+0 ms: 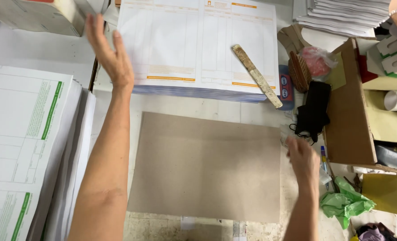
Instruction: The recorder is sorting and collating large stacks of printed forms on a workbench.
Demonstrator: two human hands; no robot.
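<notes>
A grey-brown cardboard sheet (207, 167) lies flat in front of me. My right hand (302, 157) rests at its right edge, fingers curled, touching the edge. My left hand (109, 51) is raised with fingers spread beside the left edge of a thick stack of printed forms with orange lines (198, 44), holding nothing. A worn wooden stick (256, 76) lies diagonally on that stack.
Stacks of forms with green print (24, 143) stand at the left. A box (37, 15) sits at the top left. At the right lie a black pouch (314, 109), brown card pieces (350, 116), a green plastic bag (345, 203), and white paper stacks (345, 15).
</notes>
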